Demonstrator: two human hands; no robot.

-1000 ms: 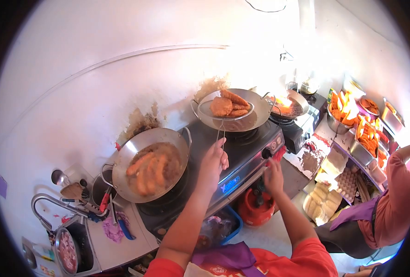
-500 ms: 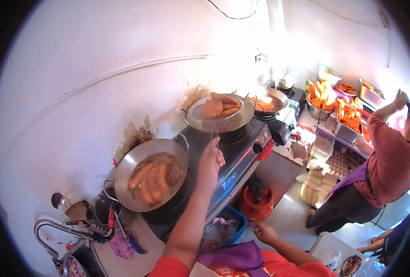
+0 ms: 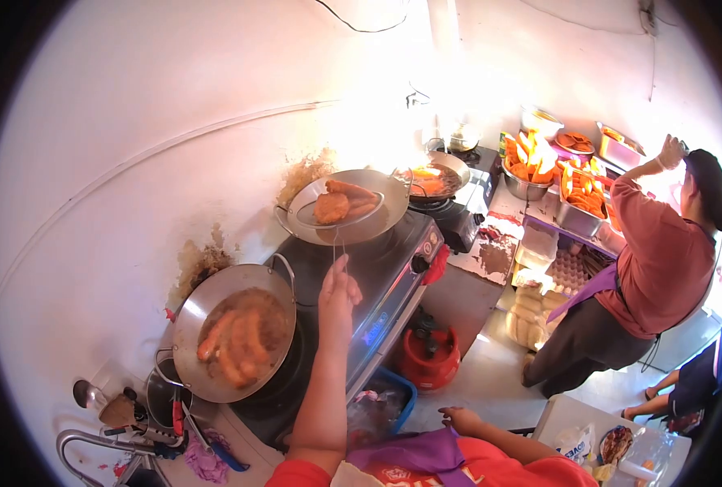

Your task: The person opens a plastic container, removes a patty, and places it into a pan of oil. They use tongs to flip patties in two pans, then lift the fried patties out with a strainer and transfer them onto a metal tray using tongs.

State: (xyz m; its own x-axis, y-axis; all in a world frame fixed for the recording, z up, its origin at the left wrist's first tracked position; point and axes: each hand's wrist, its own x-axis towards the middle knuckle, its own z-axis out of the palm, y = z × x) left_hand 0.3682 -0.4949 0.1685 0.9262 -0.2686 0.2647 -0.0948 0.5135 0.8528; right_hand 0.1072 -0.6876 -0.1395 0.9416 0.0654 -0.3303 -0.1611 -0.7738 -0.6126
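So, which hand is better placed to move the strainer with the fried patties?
Left, probably. The left hand grips the strainer by its handle, with the patties over the pan. The right hand is low near the waist, empty, away from the stove.

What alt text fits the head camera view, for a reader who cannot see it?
The person's left hand holds a wire skimmer of fried patties over a wok on the stove; the right hand is empty. Sausages fry nearby.

The thin handle of the skimmer all but vanishes inside the left hand. The right hand shows only its back, its palm hidden. Glare blurs the far pan, and the lens edge cuts off the tap.
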